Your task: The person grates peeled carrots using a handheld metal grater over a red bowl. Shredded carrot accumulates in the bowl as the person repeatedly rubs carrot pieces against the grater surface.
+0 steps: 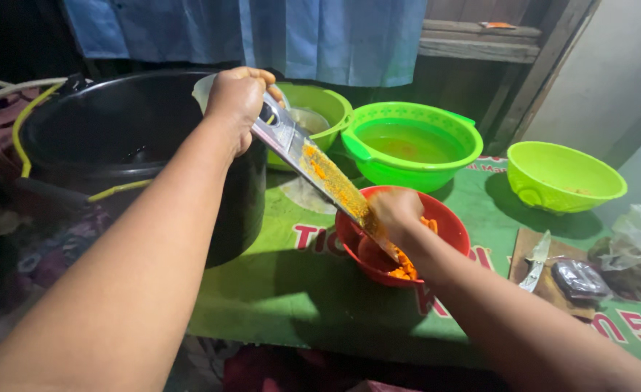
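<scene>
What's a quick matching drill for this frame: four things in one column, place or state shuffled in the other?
Things:
1. grater
2. red bowl
3. knife
4. green colander

Place or state:
A. lies on the wooden board at the right
B. holds yellowish liquid
C. slanted, top end in the left hand, smeared with orange pulp
D. under the right hand, catches orange shreds

Pairs: 1-C, 2-D, 3-A, 4-B
</scene>
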